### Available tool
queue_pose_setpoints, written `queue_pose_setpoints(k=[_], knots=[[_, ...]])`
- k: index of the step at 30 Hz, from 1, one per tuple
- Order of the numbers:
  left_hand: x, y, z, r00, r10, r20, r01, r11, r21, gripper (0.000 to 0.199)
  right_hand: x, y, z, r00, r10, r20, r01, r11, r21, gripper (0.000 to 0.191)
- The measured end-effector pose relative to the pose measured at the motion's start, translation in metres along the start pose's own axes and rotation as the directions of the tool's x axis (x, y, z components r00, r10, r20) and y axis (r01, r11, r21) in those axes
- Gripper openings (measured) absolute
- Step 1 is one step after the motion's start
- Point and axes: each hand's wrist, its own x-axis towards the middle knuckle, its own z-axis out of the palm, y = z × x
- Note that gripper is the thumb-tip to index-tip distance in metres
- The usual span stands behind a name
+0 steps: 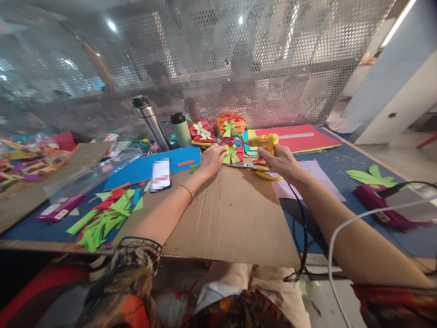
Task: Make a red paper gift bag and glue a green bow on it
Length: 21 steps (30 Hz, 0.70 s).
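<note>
My right hand (280,159) is wrapped round a yellow glue gun (268,142), its nozzle pointing left. My left hand (213,159) rests by a small red paper piece with a green paper bow (232,154); its fingers are bent together at the piece's left side, and what they pinch is too small to tell. Scissors (244,165) with orange handles lie just below the red piece. A yellow ring-shaped handle (268,175) shows under my right hand. Behind are red pieces with green bows (202,130) and an orange one with a green bow (230,124).
Cardboard (232,214) covers the middle. Left are a phone (160,175), green paper scraps (111,218), a steel flask (152,123) and a green bottle (180,130). Red sheets (300,138) lie right. A black cord and white cable (332,241) cross near my right arm.
</note>
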Motion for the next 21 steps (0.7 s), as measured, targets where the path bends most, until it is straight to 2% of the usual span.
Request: queue_pose_setpoints(k=[11, 21], knots=[[-0.0028, -0.0025, 0.0082, 0.996, 0.074, 0.048, -0.080, 0.987, 0.137, 0.034, -0.0016, 0.0008, 0.0008, 1.000, -0.027, -0.013, 0.027, 1.000, -0.001, 0.048], [-0.0024, -0.0039, 0.0056, 0.996, 0.082, 0.044, -0.088, 0.982, 0.167, 0.033, -0.0018, 0.0007, 0.0004, 1.000, -0.021, -0.007, 0.021, 1.000, 0.000, 0.041]])
